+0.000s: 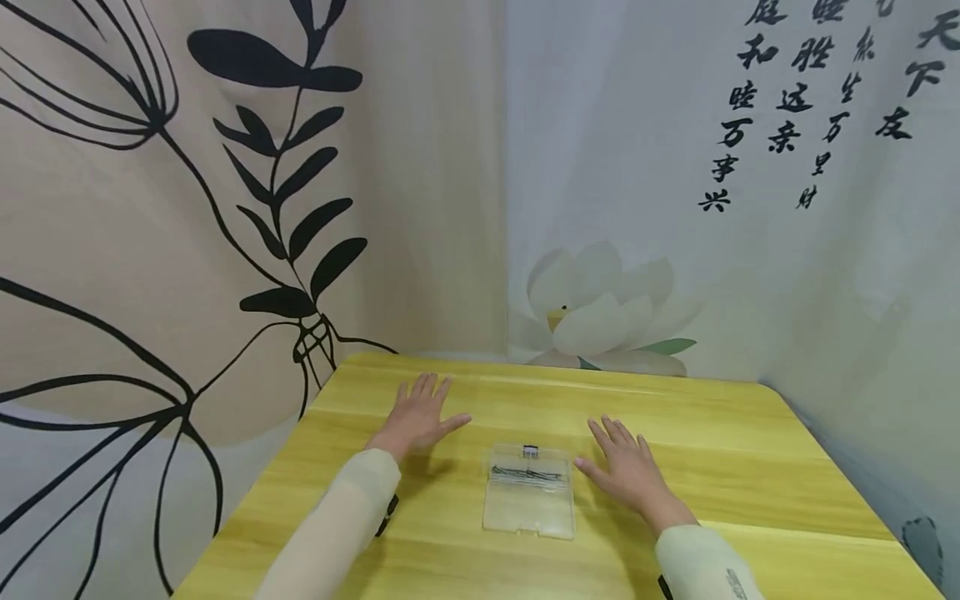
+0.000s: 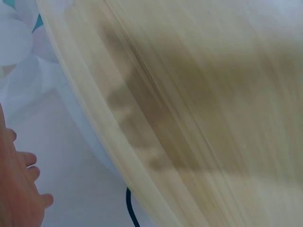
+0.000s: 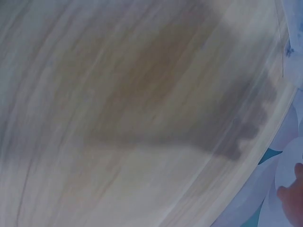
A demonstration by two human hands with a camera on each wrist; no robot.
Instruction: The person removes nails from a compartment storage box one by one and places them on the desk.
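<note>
A flat, clear plastic case (image 1: 529, 510) lies on the yellow wood-grain table between my two hands. Across its upper half run several thin dark rods (image 1: 527, 476), too small to identify. At its far edge sits a small dark piece (image 1: 530, 452). To the left of the case, my left hand (image 1: 418, 417) hovers over the table, fingers spread and holding nothing. My right hand (image 1: 626, 467) does likewise on the other side, its thumb close to the case. Only part of the left hand (image 2: 19, 184) and the fingertips of the right hand (image 3: 293, 198) enter the wrist views.
The table (image 1: 750, 467) ends at a far edge in front of a printed curtain (image 1: 435, 183) with plants, a lotus and writing. A dark cord (image 2: 131, 208) hangs by the table edge in the left wrist view. Both hands cast shadows on the wood.
</note>
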